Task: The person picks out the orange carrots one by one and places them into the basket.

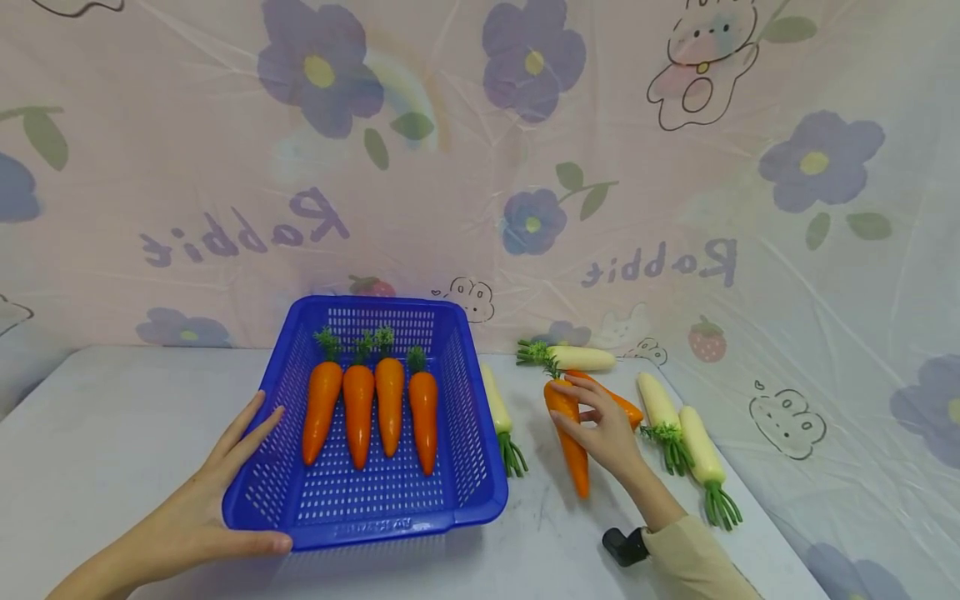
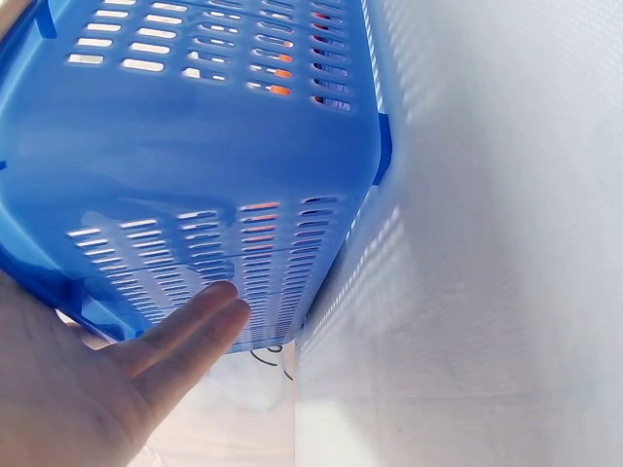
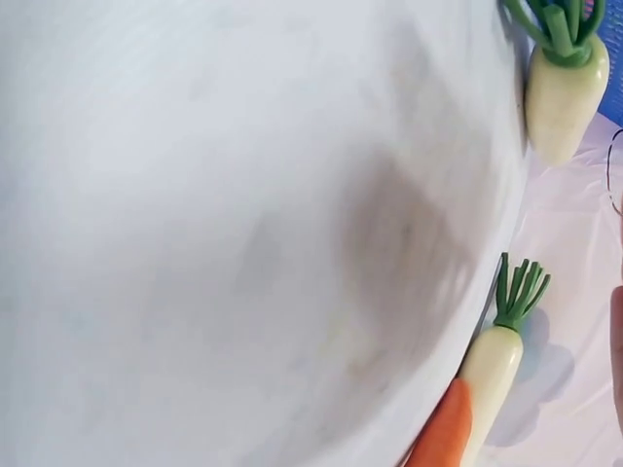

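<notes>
My right hand point(image 1: 600, 425) pinches an orange carrot point(image 1: 567, 433) between thumb and fingers, its tip pointing toward me; only a sliver of this hand shows at the right wrist view's edge. Against the front left corner of a blue plastic basket point(image 1: 375, 529) rests my left hand point(image 1: 187, 504), fingers straight along the outer wall and thumb on the front rim. Several carrots point(image 1: 359, 417) lie side by side in the basket, green tops to the back. Behind my right hand another carrot point(image 1: 626, 408) lies on the table, partly hidden.
One white radish point(image 1: 495, 400) lies beside the basket's right wall. Another radish point(image 1: 585, 358) lies at the back of the white table point(image 1: 135, 425), and two radishes point(image 1: 701, 442) lie near its right edge. A patterned cloth point(image 1: 450, 167) hangs behind.
</notes>
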Demonstrator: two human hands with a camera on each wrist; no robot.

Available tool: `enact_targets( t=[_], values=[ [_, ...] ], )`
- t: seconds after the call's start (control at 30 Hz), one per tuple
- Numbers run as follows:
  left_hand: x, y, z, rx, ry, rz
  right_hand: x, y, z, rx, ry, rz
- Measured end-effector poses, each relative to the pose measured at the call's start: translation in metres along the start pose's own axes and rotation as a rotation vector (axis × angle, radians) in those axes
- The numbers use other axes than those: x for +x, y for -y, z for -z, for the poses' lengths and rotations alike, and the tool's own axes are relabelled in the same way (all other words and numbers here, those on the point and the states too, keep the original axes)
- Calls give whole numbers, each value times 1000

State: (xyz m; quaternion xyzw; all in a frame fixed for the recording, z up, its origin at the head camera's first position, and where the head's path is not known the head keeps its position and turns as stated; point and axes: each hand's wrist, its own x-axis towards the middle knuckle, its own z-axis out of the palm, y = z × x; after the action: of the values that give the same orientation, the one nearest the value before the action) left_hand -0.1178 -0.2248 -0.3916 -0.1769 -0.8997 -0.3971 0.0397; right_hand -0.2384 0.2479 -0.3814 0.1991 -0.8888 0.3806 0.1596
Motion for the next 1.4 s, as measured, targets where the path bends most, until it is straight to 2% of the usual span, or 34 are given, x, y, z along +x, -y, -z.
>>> enact_targets(
  t=[0.27, 0.6, 1.13, 1.4],
  values=[
    [0, 1, 0, -8, 1, -1, 5, 42, 3, 37, -53, 14],
    [-1, 2, -2, -7, -6, -7, 20, 24, -7, 104, -72, 40],
    [0, 2, -2, 5, 0, 8, 42, 45, -14, 97, -39, 94],
    [0, -1, 0, 2, -2, 3, 56, 59, -16, 94, -19, 93]
  ],
)
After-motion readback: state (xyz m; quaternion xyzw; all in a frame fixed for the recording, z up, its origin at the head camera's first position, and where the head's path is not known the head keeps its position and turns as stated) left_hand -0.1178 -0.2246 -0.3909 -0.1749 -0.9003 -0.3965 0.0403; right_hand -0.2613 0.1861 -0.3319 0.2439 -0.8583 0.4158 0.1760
